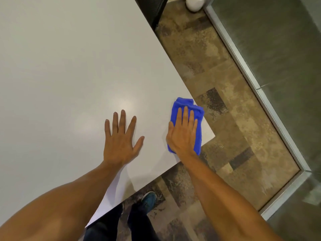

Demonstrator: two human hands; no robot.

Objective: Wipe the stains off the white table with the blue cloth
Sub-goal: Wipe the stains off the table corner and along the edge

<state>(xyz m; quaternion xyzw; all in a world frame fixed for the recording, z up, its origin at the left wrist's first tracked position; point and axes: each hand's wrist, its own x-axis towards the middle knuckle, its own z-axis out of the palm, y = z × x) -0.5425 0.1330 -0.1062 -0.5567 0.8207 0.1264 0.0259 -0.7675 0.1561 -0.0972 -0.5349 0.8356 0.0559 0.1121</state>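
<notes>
No readable text, label, brand, number or sign is showing anywhere in view, neither on the surfaces nor on the things lying there.

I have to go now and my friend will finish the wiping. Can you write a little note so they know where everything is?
Left hand: flat on the white table, fingers spread, holding nothing.
Right hand: fingers straight, pressing the folded blue cloth down at the table's near right corner.
Done: no stains show on the part of the table in view, though glare could hide faint ones.
Left: check the rest of the table and wipe any marks you find.
</notes>
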